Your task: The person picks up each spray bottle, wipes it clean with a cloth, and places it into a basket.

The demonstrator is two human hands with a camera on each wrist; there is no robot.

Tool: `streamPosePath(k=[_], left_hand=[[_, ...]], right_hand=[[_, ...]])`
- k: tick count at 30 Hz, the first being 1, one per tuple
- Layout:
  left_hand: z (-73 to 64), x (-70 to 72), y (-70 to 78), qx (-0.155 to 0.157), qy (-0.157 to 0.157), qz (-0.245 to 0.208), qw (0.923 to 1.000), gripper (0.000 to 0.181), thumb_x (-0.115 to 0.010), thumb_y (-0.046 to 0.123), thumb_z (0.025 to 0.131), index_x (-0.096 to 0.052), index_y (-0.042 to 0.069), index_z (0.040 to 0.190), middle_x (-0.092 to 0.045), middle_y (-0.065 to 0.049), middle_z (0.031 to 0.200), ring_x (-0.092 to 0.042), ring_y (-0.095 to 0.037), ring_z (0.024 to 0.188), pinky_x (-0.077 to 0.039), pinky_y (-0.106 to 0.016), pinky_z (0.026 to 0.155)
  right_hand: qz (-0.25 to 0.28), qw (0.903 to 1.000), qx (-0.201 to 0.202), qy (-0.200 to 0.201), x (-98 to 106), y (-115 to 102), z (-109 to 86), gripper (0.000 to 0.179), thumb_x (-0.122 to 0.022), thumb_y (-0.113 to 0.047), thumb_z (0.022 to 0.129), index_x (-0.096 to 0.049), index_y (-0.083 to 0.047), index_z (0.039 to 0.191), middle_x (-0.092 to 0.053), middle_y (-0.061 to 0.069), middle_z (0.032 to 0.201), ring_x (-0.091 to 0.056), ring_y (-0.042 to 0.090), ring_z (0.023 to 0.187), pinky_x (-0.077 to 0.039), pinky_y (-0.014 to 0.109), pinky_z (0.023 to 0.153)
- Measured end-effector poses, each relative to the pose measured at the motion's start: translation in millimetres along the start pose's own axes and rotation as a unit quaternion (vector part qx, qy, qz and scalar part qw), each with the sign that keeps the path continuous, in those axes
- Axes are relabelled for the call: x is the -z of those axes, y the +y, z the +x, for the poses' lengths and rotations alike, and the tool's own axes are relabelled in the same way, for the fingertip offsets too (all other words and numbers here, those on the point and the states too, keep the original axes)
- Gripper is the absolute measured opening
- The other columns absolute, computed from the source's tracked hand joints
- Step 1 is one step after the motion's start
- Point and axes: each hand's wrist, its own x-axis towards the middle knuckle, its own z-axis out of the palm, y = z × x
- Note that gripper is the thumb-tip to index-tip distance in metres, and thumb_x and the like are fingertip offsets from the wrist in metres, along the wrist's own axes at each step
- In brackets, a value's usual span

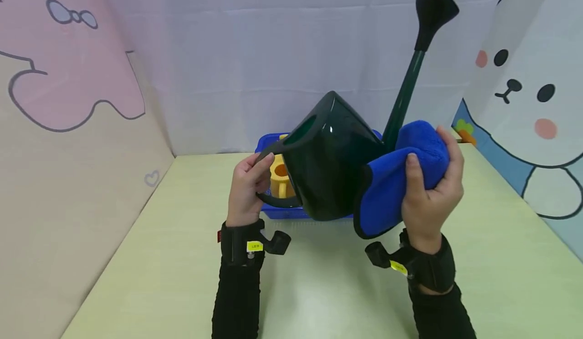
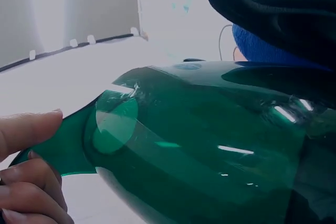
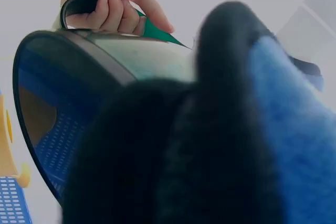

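Note:
A dark green watering can [image 1: 337, 162] is held up over the table, its long spout rising to the right and ending in a black head [image 1: 434, 10]. My left hand [image 1: 248, 187] grips its handle, fingers curled round it, as the left wrist view also shows at the handle [image 2: 68, 145]. With my right hand [image 1: 430, 197] I hold a blue cloth [image 1: 387, 187] with a black edge, thumb on the near side. The cloth lies against the can's side near the base of the spout. In the right wrist view the cloth's black edge [image 3: 226, 51] covers much of the can.
Behind the can stands a blue basket [image 1: 287, 212] with a yellow cup-like item [image 1: 280, 182] in it, partly hidden. Both are on the pale yellow-green table [image 1: 150, 263]. A white curtain [image 1: 273, 66] hangs at the back, with cartoon-printed panels on both sides.

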Motion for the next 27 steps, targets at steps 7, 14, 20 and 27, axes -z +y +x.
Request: streamPosePath(k=[7,14,20,27], left_hand=[[-14.1,-6.1,9.1,0.046,0.004,0.057,0.9973,0.012,-0.056,0.011,0.088,-0.055,0.01,0.076,-0.033,0.003,0.055,-0.032,-0.011,0.048,-0.023,-0.023,0.047],[-19.8,-14.9,14.5,0.075,-0.01,0.12,0.9899,0.013,-0.061,0.012,0.085,-0.058,0.001,0.092,-0.043,0.001,0.067,-0.036,-0.012,0.055,-0.03,-0.021,0.051],[-19.0,-10.8,18.7,0.057,0.006,0.084,0.9949,0.013,-0.059,0.013,0.086,-0.056,0.009,0.075,-0.035,0.003,0.054,-0.033,-0.011,0.048,-0.025,-0.021,0.044],[-17.1,-4.5,20.8,0.053,-0.011,0.047,0.9974,0.02,-0.056,0.011,0.087,-0.053,0.012,0.068,-0.031,0.005,0.051,-0.03,-0.009,0.043,-0.022,-0.019,0.041]], right_hand=[[-0.031,0.9995,0.007,-0.007,0,-9,-10.2,0.057,-0.062,-0.039,0.083,-0.052,-0.001,0.123,-0.057,0.012,0.125,-0.058,0.015,0.107,-0.048,0.025,0.091],[-0.073,0.9916,0.076,-0.075,-18,-10,-29.9,0.08,-0.049,-0.056,0.085,-0.034,0.01,0.126,-0.041,0.021,0.133,-0.041,0.023,0.123,-0.034,0.036,0.106],[-0.074,0.9654,0.074,-0.239,-22,-5,-30.9,0.08,-0.036,-0.046,0.09,-0.004,0.007,0.141,-0.002,0.019,0.15,-0.001,0.023,0.141,0.001,0.045,0.114],[-0.072,0.944,0.045,-0.319,-13,-11,-25.4,0.094,-0.065,-0.022,0.078,-0.003,-0.001,0.146,-0.007,0.011,0.155,-0.014,0.026,0.142,-0.015,0.055,0.111]])
